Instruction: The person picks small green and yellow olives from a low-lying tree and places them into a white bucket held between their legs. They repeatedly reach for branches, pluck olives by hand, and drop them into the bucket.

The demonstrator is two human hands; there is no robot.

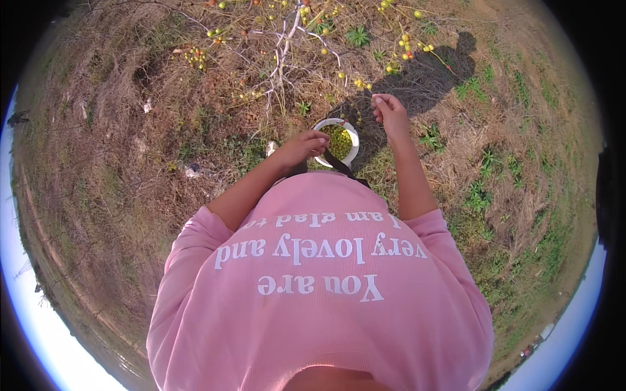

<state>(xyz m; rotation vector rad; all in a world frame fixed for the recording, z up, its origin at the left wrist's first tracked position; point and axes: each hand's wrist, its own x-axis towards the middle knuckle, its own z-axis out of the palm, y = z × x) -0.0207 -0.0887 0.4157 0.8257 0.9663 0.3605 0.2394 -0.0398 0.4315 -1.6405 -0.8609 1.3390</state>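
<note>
A white bucket with many small green-yellow fruits in it is in front of my body, and a dark strap runs from it towards my waist. My left hand is over the bucket's left side, fingers curled; whether it holds anything is too small to tell. Up to the right, beyond the bucket, my right hand is raised with its fingertips close together beside a thin twig, just below a cluster of yellow fruits. Whether the fingers grip a fruit or the twig is unclear.
A bare, pale-branched shrub spreads ahead, bearing yellow, green and reddish fruits. Another fruit cluster is at the upper left. Dry grass and green weeds cover the ground. My shadow falls to the upper right.
</note>
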